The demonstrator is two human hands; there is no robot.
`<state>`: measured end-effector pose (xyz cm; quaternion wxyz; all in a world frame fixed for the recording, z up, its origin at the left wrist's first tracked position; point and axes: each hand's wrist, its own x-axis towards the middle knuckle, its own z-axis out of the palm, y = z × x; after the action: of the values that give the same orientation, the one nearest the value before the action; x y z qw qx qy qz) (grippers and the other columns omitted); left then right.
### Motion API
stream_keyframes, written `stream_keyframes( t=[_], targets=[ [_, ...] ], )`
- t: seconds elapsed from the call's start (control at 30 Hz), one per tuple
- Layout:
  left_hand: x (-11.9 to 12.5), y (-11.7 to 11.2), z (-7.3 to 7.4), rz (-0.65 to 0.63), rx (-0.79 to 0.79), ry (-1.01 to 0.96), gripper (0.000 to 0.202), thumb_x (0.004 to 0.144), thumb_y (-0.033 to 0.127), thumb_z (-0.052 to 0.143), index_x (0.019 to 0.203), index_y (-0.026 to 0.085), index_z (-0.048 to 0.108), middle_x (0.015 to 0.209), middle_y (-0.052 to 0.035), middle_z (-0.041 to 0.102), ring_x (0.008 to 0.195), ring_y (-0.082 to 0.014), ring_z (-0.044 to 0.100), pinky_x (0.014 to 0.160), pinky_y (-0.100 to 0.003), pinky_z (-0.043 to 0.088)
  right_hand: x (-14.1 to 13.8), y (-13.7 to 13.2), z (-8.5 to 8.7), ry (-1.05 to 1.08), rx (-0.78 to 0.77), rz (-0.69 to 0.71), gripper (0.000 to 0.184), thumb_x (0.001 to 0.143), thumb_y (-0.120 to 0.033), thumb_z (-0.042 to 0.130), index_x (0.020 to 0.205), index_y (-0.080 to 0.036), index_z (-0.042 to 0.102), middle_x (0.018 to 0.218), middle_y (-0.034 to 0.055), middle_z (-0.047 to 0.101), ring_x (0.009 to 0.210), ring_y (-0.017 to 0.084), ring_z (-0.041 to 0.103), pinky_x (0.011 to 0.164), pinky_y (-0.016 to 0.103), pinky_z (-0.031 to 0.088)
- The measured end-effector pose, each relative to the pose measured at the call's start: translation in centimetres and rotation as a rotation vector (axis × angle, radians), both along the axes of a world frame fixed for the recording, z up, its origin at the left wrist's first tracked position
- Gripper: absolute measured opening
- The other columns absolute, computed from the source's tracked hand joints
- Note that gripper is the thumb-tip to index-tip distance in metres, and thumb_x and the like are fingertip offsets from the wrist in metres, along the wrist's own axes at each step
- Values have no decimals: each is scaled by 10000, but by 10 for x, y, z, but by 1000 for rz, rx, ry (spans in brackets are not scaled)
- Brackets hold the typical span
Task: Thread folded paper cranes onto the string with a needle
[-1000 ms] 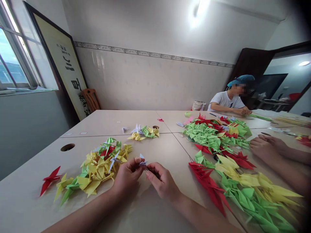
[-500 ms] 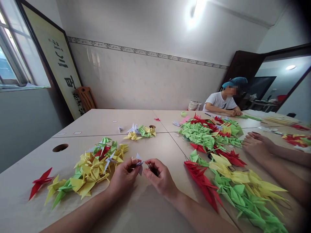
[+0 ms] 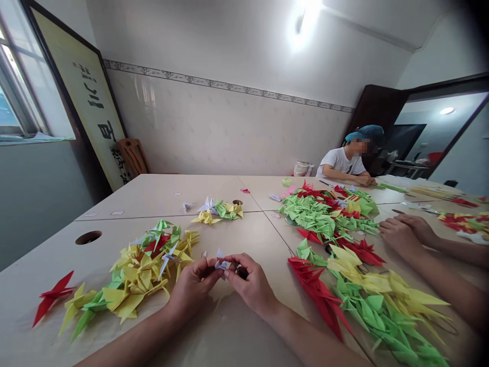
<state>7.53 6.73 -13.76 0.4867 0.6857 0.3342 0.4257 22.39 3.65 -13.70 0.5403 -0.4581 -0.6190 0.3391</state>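
Observation:
A small pale lilac folded-paper crane (image 3: 221,265) is between my hands, low over the table. My left hand (image 3: 194,285) is closed, pinching it from the left with thumb and fingers. From the right, my right hand (image 3: 255,285) is closed with its thumb and forefinger at the crane's edge; something dark and thin shows inside its curled fingers, too small to name. Just left of my left hand lies a heap of yellow paper cranes (image 3: 143,270) mixed with green, red and lilac ones. A lilac crane (image 3: 168,258) rests on top of that heap.
One red paper crane (image 3: 53,294) lies at the far left, near a round table hole (image 3: 88,237). Strung green cranes (image 3: 376,306), red cranes (image 3: 319,290) and a green pile (image 3: 313,209) cover the right. Another person's hands (image 3: 405,237) are there; a capped person (image 3: 344,160) sits beyond.
My right hand has closed in on the lilac crane, and its fingertips now meet it. The crane has turned a little in my left hand. The view has shifted slightly.

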Motion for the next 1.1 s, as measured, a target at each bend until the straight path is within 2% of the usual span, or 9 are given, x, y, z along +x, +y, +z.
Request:
stream_keyframes(
  t=[0.17, 0.4, 0.6, 0.73, 0.83, 0.97, 1.1],
  targets=[
    [0, 1, 2, -1, -6, -16, 143, 741, 283, 588, 799, 170, 654, 789, -17, 677, 742, -151, 590, 714, -225, 452, 1, 0, -1, -53, 50, -19, 237, 738, -204, 576, 968, -176, 622, 815, 25, 564, 707, 131, 536, 632, 231, 442],
    [1, -2, 1, -13, -36, -70, 157, 744, 299, 585, 811, 169, 644, 789, -21, 667, 751, -149, 587, 712, -221, 455, 1, -1, 0, -88, 61, -1, 181, 744, -159, 567, 908, -165, 643, 828, 36, 592, 738, 138, 549, 655, 227, 436],
    [2, -4, 4, -1, -70, -104, 190, 714, 327, 617, 793, 154, 635, 773, -32, 655, 730, -147, 576, 694, -227, 461, 0, -2, 1, -71, 46, -4, 137, 753, -197, 564, 850, -160, 653, 779, 26, 577, 703, 132, 526, 622, 223, 420],
    [2, -2, 2, -2, -75, -132, 185, 704, 320, 627, 799, 161, 632, 788, -35, 663, 747, -152, 586, 710, -234, 469, -1, -4, 1, 45, -23, 17, 192, 744, -225, 575, 916, -156, 624, 760, 13, 563, 635, 109, 496, 576, 213, 404],
    [2, -2, -2, 46, -76, -134, 188, 688, 311, 640, 804, 164, 631, 781, -29, 662, 732, -148, 588, 686, -227, 474, -3, -4, 1, 161, -93, 14, 236, 739, -250, 578, 951, -150, 599, 737, -4, 536, 563, 83, 450, 526, 201, 376],
    [3, -3, -5, 87, -61, -91, 186, 687, 291, 631, 817, 159, 625, 741, -23, 647, 686, -139, 582, 635, -218, 475, -4, -3, 0, 259, -185, -29, 251, 737, -287, 578, 943, -143, 589, 691, -18, 510, 494, 65, 393, 450, 187, 323],
    [3, -4, -6, 59, 14, -51, 153, 716, 247, 593, 838, 160, 624, 784, -30, 644, 726, -142, 587, 684, -229, 472, -4, -3, 1, 290, -239, -32, 281, 733, -359, 585, 912, -142, 588, 630, -33, 503, 413, 46, 313, 373, 184, 242]
  ],
)
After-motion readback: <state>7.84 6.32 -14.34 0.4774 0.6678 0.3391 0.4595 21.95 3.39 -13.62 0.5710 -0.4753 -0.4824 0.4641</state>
